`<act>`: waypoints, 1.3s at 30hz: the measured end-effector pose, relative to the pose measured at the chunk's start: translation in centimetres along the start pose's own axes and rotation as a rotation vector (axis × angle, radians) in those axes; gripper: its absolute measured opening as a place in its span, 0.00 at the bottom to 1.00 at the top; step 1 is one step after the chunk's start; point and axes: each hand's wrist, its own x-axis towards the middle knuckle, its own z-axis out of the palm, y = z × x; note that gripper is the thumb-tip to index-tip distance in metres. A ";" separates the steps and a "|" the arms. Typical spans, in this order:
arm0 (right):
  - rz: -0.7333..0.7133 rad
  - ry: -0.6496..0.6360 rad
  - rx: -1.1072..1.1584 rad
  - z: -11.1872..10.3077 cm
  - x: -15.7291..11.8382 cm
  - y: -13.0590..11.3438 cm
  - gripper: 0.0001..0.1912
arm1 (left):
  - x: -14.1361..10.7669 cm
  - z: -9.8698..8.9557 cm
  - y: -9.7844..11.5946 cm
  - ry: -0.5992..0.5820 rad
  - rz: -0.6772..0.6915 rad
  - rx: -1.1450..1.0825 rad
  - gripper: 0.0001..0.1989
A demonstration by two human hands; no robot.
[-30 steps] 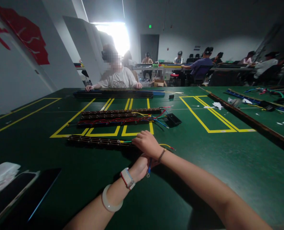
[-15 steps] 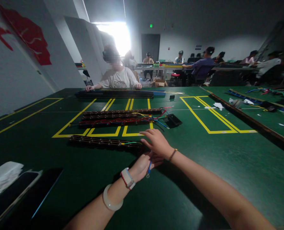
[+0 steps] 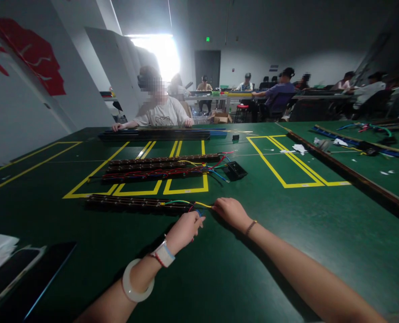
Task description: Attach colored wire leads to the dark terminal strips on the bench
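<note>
A long dark strip assembly [image 3: 125,204] with rows of shiny dots lies on the green table, its right end beside my hands. From that end run a green wire [image 3: 175,202] and a yellow wire [image 3: 202,205]. My right hand [image 3: 231,213] is closed, pinching the yellow wire's free end and holding it out to the right. Close to the strip's end, my left hand [image 3: 186,229] is closed around a blue wire [image 3: 198,213]; its fingertips are partly hidden.
Further back lie more dark strips with red wires [image 3: 152,172] and a black box [image 3: 236,170]. Yellow tape [image 3: 186,191] marks the table. A long bar [image 3: 347,175] lies at right, dark panels [image 3: 48,273] at front left. A person [image 3: 162,107] sits opposite.
My hands have moved apart. The right hand, spread before, now pinches the yellow wire; the left hand has turned over and shifted left. The blue wire's hanging ring end no longer shows.
</note>
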 end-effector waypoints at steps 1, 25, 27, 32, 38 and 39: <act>0.003 0.001 0.011 0.1 0.0 0.1 0.12 | -0.1 -0.2 0.0 0.036 0.059 0.117 0.19; 0.059 0.015 0.085 0.0 -0.2 0.4 0.12 | -0.8 -1.1 -2.8 0.202 0.202 0.278 0.21; 0.073 0.028 0.122 -0.1 -0.3 0.4 0.10 | -1.1 -0.9 -3.3 0.214 0.082 -0.132 0.22; 0.163 0.030 0.154 -0.3 -0.4 0.3 0.10 | -2.0 -1.2 -2.8 0.246 -0.022 -0.818 0.21; 0.163 0.038 0.153 -0.3 -0.4 0.2 0.06 | -0.9 -1.0 -1.0 0.368 0.107 -0.938 0.20; 0.162 0.041 0.157 -0.2 -0.4 0.3 0.05 | -0.5 -0.9 -0.8 0.368 0.129 -0.873 0.20</act>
